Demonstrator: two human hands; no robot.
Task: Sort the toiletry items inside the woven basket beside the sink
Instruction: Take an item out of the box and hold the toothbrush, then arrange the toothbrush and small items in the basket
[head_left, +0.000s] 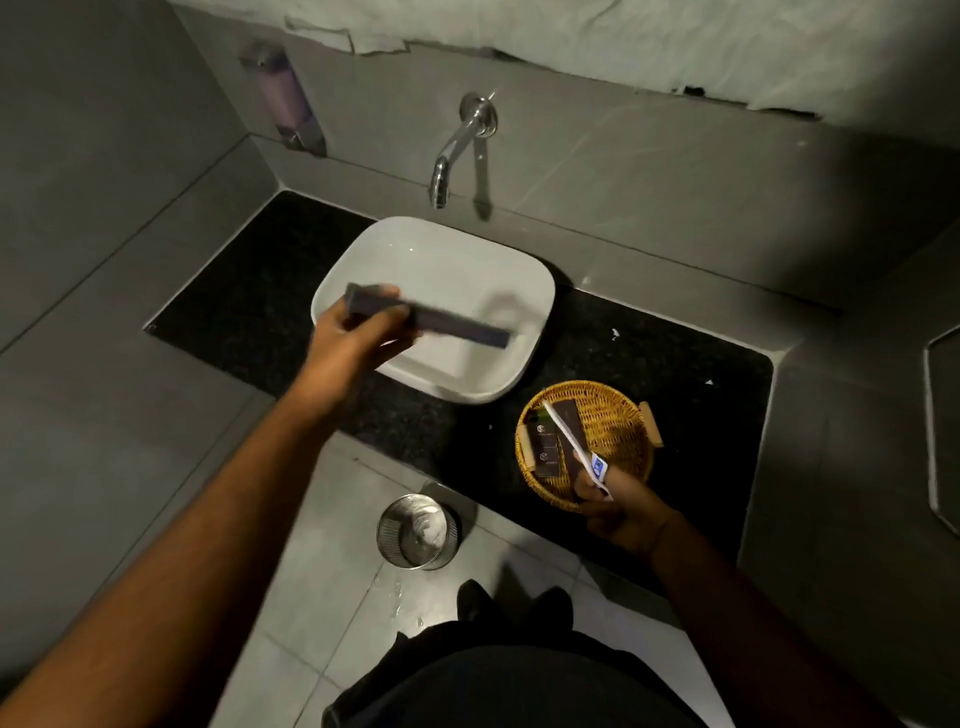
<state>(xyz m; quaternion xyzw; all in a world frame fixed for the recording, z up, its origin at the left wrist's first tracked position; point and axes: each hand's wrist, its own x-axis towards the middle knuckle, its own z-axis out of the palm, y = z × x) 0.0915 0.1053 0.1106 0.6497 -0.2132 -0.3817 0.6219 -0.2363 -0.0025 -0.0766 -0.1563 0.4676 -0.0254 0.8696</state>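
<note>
A round woven basket (618, 415) with two small wooden handles sits on the black counter to the right of the white sink (447, 260). Dark brown toiletry boxes (548, 447) lie along its left side. My right hand (623, 506) is at the basket's near rim, gripping a long white wrapped toothbrush (571, 441) that slants over the boxes. My left hand (353, 338) is raised over the sink's near-left edge, closed on one end of a long dark box (457, 325), which is blurred and points right across the basin.
A wall tap (452, 156) overhangs the sink. A purple soap dispenser (285, 98) hangs on the left wall. A metal bin (415, 532) stands on the tiled floor under the black counter (249, 301). My shoes and dark clothing fill the bottom centre.
</note>
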